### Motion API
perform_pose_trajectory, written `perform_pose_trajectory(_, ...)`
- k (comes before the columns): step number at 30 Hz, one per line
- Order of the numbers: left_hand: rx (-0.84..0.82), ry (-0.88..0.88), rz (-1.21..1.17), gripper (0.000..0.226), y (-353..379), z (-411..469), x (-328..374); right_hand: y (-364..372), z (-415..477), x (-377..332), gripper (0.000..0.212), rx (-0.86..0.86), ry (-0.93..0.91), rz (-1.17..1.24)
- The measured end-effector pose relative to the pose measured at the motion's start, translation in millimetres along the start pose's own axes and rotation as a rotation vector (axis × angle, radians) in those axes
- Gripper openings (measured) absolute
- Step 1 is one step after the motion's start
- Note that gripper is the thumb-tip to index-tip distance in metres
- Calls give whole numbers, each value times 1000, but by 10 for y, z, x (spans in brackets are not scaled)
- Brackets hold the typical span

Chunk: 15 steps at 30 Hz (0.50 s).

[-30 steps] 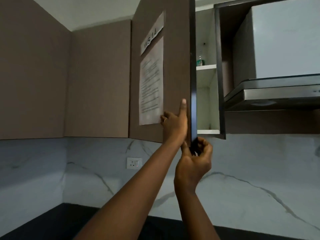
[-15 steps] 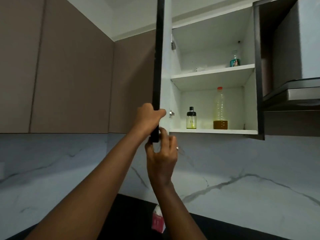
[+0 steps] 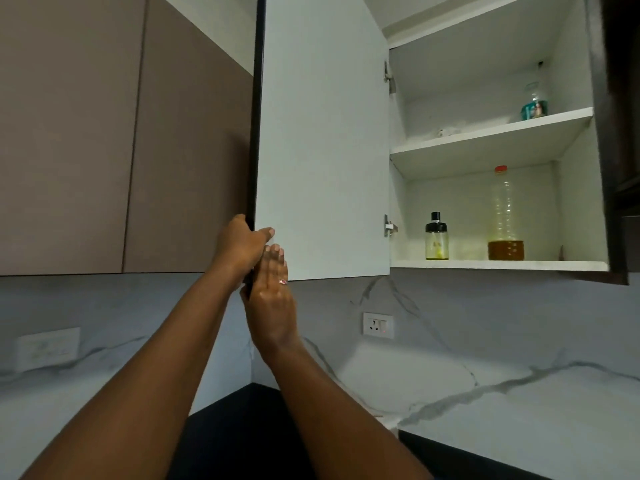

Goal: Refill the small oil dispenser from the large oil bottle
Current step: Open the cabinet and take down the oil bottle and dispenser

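While left grip [image 3: 239, 244] clasps the door [image 3: 325, 133], right grip [image 3: 273, 294] lies flat; black-capped dispenser [image 3: 436, 239] stands near-empty.

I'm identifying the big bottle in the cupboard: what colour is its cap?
Red cap on the tall clear plastic oil bottle; the head view shows it best.

Brown wall cabinets [image 3: 86, 133] above a grey-veined marble backsplash [image 3: 502, 341], a white socket [image 3: 378, 325], a black countertop [image 3: 235, 427].
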<state>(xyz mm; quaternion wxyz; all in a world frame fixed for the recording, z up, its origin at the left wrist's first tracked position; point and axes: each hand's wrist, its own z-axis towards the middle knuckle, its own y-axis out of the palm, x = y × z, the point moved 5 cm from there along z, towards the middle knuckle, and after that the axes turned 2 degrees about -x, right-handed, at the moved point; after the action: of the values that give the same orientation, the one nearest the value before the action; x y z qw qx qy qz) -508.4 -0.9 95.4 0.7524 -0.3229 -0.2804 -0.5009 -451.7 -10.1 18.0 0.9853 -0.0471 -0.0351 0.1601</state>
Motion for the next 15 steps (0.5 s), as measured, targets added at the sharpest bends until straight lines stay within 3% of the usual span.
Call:
perform_pose_trajectory(5, 33, -27, 23, 42, -95, 188, -187, 348, 28, -85, 80, -66, 4, -113)
perform_pose_trajectory(10, 57, -57, -30, 48, -69, 231, -248, 396, 26, -26, 77, -20, -68, -92)
perform_pose_trajectory(12, 163, -56, -35, 46, -33, 149, -188, 377, 12, 65, 67, -14, -175, -60)
perform_pose_trajectory(15, 456, -10, 105, 54, 57, -67, -13, 309, -24, 369, 46, -34, -299, -62)
